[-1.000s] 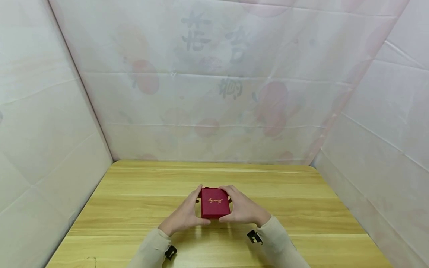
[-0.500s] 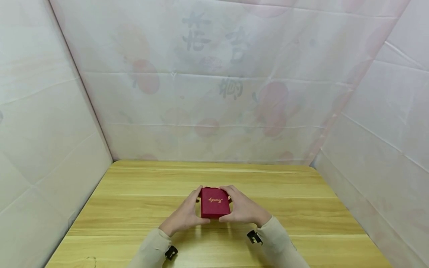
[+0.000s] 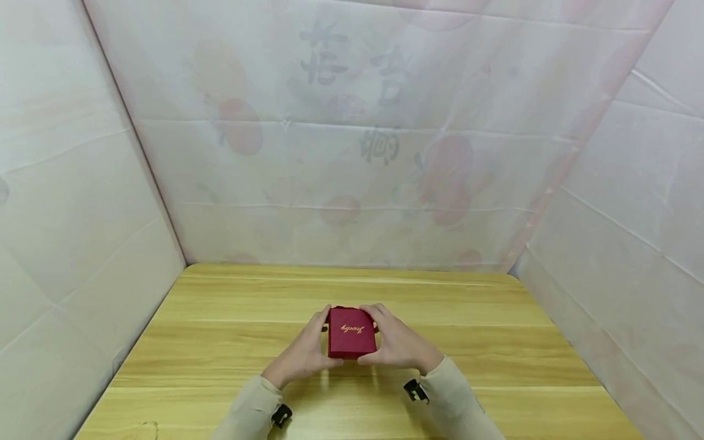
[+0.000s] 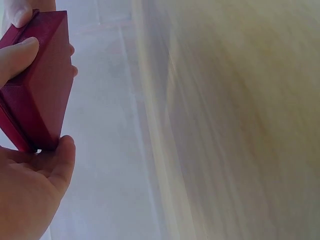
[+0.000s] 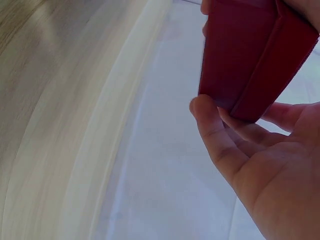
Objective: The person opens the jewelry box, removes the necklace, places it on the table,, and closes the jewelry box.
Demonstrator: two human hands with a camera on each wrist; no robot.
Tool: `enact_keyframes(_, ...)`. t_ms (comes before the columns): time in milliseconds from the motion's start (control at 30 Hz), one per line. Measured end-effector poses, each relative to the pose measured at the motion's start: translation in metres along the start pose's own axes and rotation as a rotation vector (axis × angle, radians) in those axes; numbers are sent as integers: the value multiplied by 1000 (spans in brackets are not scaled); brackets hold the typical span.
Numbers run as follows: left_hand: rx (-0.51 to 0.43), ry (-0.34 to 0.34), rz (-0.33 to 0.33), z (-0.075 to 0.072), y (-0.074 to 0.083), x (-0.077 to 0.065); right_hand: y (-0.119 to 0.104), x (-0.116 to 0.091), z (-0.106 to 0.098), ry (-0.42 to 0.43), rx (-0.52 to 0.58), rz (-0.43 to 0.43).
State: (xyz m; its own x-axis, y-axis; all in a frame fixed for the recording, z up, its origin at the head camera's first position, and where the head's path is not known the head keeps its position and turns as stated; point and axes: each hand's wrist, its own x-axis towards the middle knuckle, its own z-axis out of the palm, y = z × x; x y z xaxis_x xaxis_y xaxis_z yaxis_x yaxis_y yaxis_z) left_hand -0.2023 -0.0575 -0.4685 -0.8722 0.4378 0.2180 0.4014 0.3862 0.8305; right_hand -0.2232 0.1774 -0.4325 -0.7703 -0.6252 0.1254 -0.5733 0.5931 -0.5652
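A small dark-red jewelry box with gold "Jewelry" lettering on its lid is held between both hands, over the front middle of the table. My left hand grips its left side, thumb at the near edge and fingers at the far edge. On the other side my right hand grips it the same way. In the left wrist view the box looks closed, with a seam along its side. The right wrist view has fingertips at a corner of the box.
A light wood-grain table lies under the hands. Pale printed cloth walls stand behind it and on both sides. Each sleeve has a black strap clip near the wrist.
Both hands and the box have shifted very slightly to the left. The grip looks the same throughout.
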Motion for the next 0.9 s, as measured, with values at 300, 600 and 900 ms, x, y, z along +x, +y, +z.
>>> enact_keyframes(300,-17,4,12,1,1,-1,0,0,1,-11,24,49)
enact_keyframes(600,-31,4,1,1,3,0,-2,0,1,-4,8,49)
enact_keyframes(900,-28,-5,2,0,3,0,-3,0,0,-2,38,44)
